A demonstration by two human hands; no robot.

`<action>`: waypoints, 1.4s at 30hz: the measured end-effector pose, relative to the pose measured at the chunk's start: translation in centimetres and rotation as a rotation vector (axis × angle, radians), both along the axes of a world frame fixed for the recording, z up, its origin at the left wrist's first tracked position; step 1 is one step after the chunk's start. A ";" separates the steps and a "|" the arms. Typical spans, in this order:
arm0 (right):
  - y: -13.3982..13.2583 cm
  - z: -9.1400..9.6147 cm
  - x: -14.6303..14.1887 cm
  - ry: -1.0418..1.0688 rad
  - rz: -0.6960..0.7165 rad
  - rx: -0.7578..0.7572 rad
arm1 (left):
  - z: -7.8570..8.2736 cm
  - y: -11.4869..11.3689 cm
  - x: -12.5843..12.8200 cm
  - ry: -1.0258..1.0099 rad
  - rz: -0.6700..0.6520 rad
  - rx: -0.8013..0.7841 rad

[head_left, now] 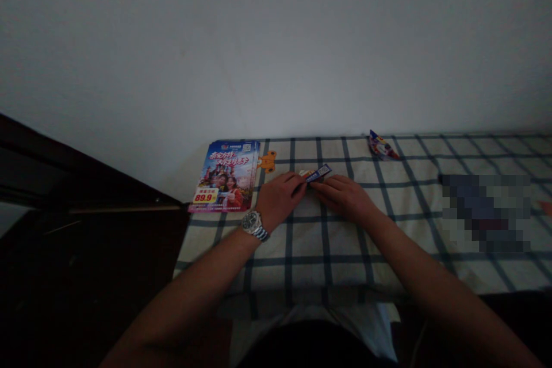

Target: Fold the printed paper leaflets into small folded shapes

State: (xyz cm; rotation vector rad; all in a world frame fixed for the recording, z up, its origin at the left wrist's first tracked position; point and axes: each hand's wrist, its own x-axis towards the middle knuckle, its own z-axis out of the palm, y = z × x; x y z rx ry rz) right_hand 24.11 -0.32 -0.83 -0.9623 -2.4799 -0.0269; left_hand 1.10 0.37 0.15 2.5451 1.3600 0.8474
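Both my hands rest on a checked cloth (328, 241) near the wall. My left hand (278, 198), with a metal watch on its wrist, and my right hand (345, 195) meet at a small folded blue paper strip (318, 173). Fingers of both hands are closed and pinch the strip's lower edge. Its far end sticks up and away from me. A bit of white and red paper shows just left of the strip.
A stack of colourful flyers (226, 175) lies at the cloth's left corner, with a small orange paper figure (268, 161) beside it. A folded colourful paper piece (382, 146) sits by the wall. A blurred patch lies at right. Dark furniture stands at left.
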 end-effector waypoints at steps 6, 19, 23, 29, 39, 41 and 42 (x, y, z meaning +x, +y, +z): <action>-0.2 0.1 -0.2 0.039 -0.002 -0.006 | 0.4 -0.2 0.0 -0.054 -0.005 -0.017; -0.3 0.2 -0.3 0.052 -0.010 -0.038 | 0.9 -0.4 0.2 -0.128 -0.030 -0.015; -0.4 0.5 -0.2 0.050 -0.012 -0.005 | 1.2 -0.4 0.0 -0.121 0.000 0.028; -0.4 0.5 0.0 0.077 -0.004 -0.019 | 1.2 -0.3 -0.4 -0.013 -0.048 0.001; -0.2 0.2 0.3 0.046 -0.003 -0.010 | 0.8 0.0 -0.7 0.036 -0.114 -0.031; -0.2 0.3 0.2 0.042 -0.009 -0.017 | 0.6 0.0 -0.6 0.020 -0.112 -0.042; -0.2 0.4 0.1 0.040 -0.010 -0.020 | 0.6 -0.1 -0.6 0.024 -0.115 -0.048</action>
